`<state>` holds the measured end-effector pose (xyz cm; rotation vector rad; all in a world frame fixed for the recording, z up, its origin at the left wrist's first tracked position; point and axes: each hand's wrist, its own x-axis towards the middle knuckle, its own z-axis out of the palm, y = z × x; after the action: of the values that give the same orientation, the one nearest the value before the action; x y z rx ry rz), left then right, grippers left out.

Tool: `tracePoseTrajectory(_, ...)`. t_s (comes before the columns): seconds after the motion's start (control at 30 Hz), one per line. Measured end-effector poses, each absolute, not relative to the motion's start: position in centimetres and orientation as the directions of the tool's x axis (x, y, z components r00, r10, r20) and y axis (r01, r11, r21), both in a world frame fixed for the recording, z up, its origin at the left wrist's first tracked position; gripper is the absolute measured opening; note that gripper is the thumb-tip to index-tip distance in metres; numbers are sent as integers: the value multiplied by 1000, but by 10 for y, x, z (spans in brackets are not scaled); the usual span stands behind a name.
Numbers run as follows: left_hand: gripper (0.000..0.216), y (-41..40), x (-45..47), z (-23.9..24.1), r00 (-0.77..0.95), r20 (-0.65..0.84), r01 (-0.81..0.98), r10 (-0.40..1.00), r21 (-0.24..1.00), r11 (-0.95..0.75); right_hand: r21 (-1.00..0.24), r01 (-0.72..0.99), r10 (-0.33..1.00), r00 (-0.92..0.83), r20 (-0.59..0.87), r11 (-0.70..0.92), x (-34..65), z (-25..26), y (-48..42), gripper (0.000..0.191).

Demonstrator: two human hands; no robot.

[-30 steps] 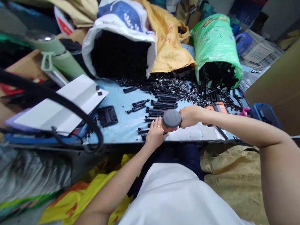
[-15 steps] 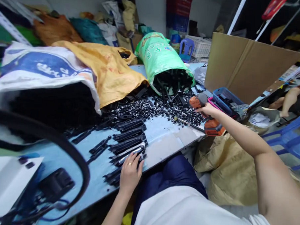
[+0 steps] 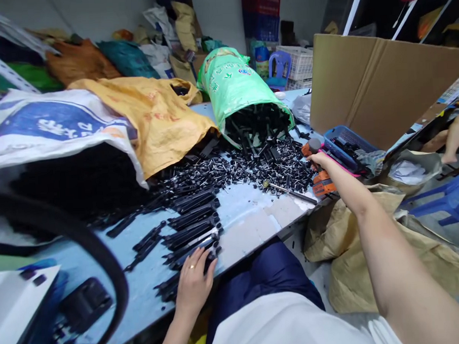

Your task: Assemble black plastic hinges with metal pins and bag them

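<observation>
My right hand (image 3: pixel 319 161) is closed around the handle of an orange and grey cordless drill (image 3: pixel 323 183), at the right end of the table beside a heap of small black pieces and screws (image 3: pixel 290 161). My left hand (image 3: pixel 194 275) lies with fingers stretched and thumb apart on the near end of a row of long black plastic parts (image 3: pixel 192 229). Its fingertips touch those parts, one of which shines silvery. A long thin tool with a dark handle (image 3: pixel 304 196) rests between the heap and the table's front edge.
Open sacks, white-blue (image 3: pixel 63 121), yellow (image 3: pixel 162 124) and green (image 3: pixel 244 85), lie along the back. At right stand a blue basket (image 3: pixel 350 151) and a cardboard sheet (image 3: pixel 385 89). A black hose (image 3: pixel 116 278) arches at left. Another person's bare leg (image 3: pixel 454 137) shows far right.
My right hand has carried the drill away from me and slightly right, uncovering the long thin tool's handle. My left hand stays on the black parts. The view has shifted a little.
</observation>
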<state>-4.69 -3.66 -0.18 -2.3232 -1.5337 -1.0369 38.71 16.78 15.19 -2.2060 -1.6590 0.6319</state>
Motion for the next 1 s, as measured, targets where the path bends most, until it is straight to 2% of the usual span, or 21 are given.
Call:
tracePoseTrajectory(0.07,22,-45,-57,5,167,649,883,742,237,-406,-435,829,936,314,-158,-352,388,154,166,47)
tracePoseTrajectory(0.1,21,-51,-64,7,110,656,903,746,247,-351,-384,836,918,381,-108,-392,387,156,162,52)
tracePoseTrajectory(0.17,20,-62,-80,11,-20,642,942,767,268,-200,-257,878,888,443,122,-403,380,158,151,58)
tracePoseTrajectory(0.23,20,-71,-93,13,-125,586,948,801,307,-77,-132,938,853,345,392,-319,362,155,139,55)
tracePoseTrajectory(0.27,22,-74,-96,13,-158,544,938,824,343,-47,-87,968,848,248,468,-235,348,152,135,52)
tracePoseTrajectory(0.3,23,-75,-98,12,-180,500,920,847,391,-35,-60,990,864,139,484,-125,330,147,133,47)
tracePoseTrajectory(0.4,26,-71,-94,11,-244,403,846,882,533,-10,-33,958,903,-257,346,285,253,125,135,36)
tracePoseTrajectory(0.47,28,-64,-88,10,-303,379,805,874,593,22,-35,815,804,-562,197,578,190,108,142,32)
tracePoseTrajectory(0.53,31,-59,-82,12,-371,364,758,854,650,52,-41,672,673,-736,72,740,130,95,153,32)
tracePoseTrajectory(0.7,36,-67,-72,24,-626,287,541,725,829,139,-35,608,592,-783,-190,793,47,93,192,38)
tracePoseTrajectory(0.77,37,-78,-67,28,-667,101,333,738,927,173,-38,574,549,-799,-246,818,39,101,205,32)
tracePoseTrajectory(0.83,38,-88,-61,30,-561,-240,-9,792,959,284,-43,542,507,-809,-298,840,39,111,213,26)
tracePoseTrajectory(0.9,39,-95,-52,29,-309,-546,-359,779,825,436,-113,537,470,-808,-356,836,39,119,217,36)
tracePoseTrajectory(0.97,38,-96,-42,27,-114,-676,-575,728,643,506,-238,582,447,-778,-441,777,35,121,217,66)
tracePoseTrajectory(1.0,38,-94,-37,25,-80,-698,-643,712,582,499,-299,619,438,-752,-492,726,32,120,215,81)
